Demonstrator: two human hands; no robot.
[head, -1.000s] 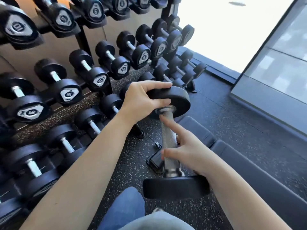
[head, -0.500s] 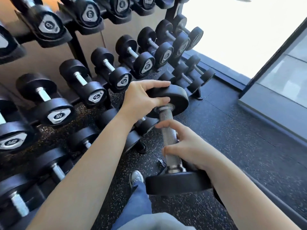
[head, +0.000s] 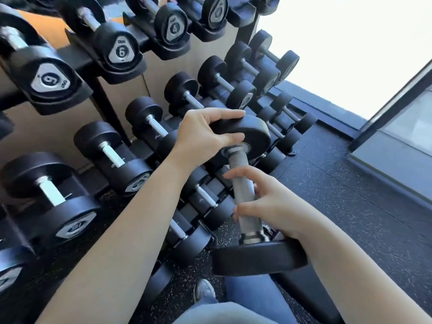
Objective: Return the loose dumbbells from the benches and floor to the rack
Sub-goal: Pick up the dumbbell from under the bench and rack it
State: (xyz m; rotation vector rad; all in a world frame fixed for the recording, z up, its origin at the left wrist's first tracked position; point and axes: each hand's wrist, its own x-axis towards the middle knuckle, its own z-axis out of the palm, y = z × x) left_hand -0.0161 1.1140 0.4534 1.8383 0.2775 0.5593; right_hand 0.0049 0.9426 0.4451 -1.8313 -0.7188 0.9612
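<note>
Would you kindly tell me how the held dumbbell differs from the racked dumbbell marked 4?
The held dumbbell stands nearly upright; the racked dumbbell marked 4 lies on the rack. The left hand and right hand grip the held dumbbell; nothing touches the racked one. Both have black heads.

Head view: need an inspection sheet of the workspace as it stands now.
Surface: dark speckled rubber floor.
Job's things: dumbbell held roughly upright in front of the rack, not yet seated; racked dumbbells on several tiers, plates marked 6 and 4 readable.
Clutter: nothing seen.
Grippers: left hand grips the dumbbell's top head; right hand wraps its knurled handle.
Cables: nothing seen.
Surroundings: bright window ahead, glass panel at right, person's shoe near the rack base.
</note>
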